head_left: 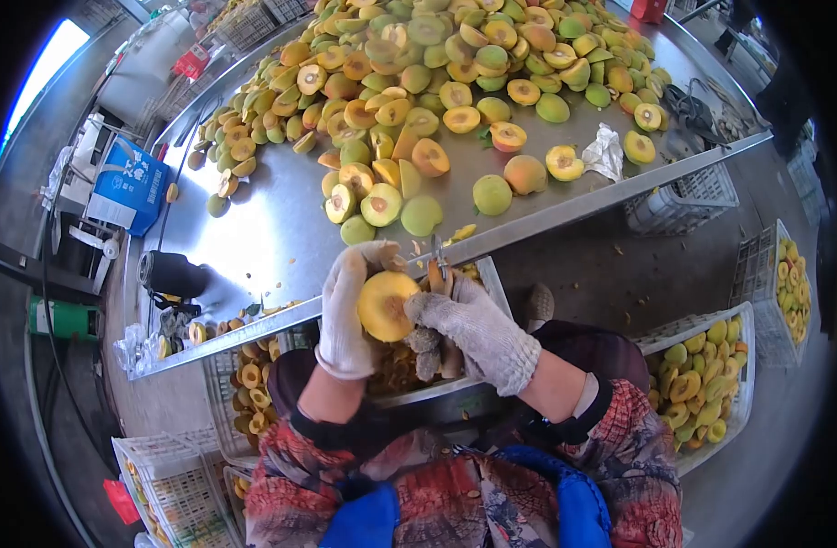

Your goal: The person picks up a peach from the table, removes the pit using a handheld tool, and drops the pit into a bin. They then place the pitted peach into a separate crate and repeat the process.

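My left hand, in a white knit glove, cups a halved peach with its yellow cut face turned up toward me. My right hand, in a grey knit glove, grips a small tool with a wooden handle whose metal tip sticks up just beside the peach half. Both hands meet below the near edge of a steel table. A big heap of peaches, whole and halved, covers the far part of the table.
Plastic crates of peach halves stand at the right, the far right and the lower left. A bin sits under my hands. A blue box and a black cylinder lie at the left.
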